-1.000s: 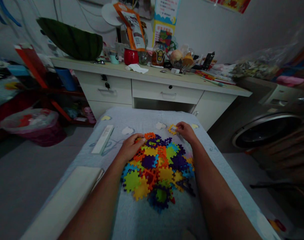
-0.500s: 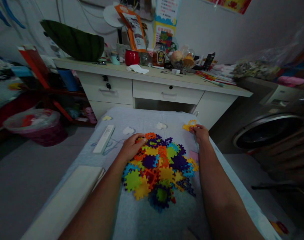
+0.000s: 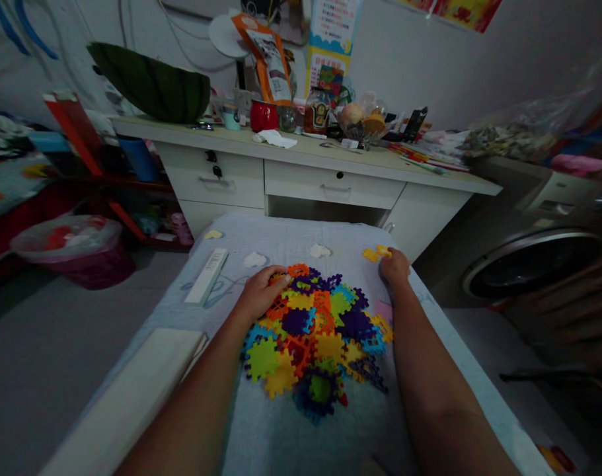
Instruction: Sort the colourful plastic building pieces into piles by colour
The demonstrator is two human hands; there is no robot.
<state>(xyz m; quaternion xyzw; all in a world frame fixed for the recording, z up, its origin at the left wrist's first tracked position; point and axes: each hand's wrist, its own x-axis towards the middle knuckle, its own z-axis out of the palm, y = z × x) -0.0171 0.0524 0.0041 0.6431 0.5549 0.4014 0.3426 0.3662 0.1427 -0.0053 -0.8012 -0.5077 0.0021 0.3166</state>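
A heap of flat, toothed plastic pieces point(image 3: 315, 330) in purple, yellow, orange, green and blue lies on a pale blue cloth-covered table point(image 3: 281, 423). My left hand point(image 3: 260, 293) rests with curled fingers on the heap's far left edge, touching an orange piece point(image 3: 297, 270). My right hand point(image 3: 394, 268) is near the table's right edge, fingers closed and pressing down on two yellow pieces point(image 3: 376, 253) that lie apart from the heap.
A long white box point(image 3: 206, 275) and small white scraps point(image 3: 254, 259) lie on the cloth. A larger white box point(image 3: 127, 396) sits at the near left. Beyond stands a cluttered desk point(image 3: 325, 155); a washing machine point(image 3: 533, 264) is at right, a bin point(image 3: 75, 250) at left.
My right hand carried a yellow piece from beside the heap out to the right edge of the table and lowered it onto the cloth. The left hand stayed put.
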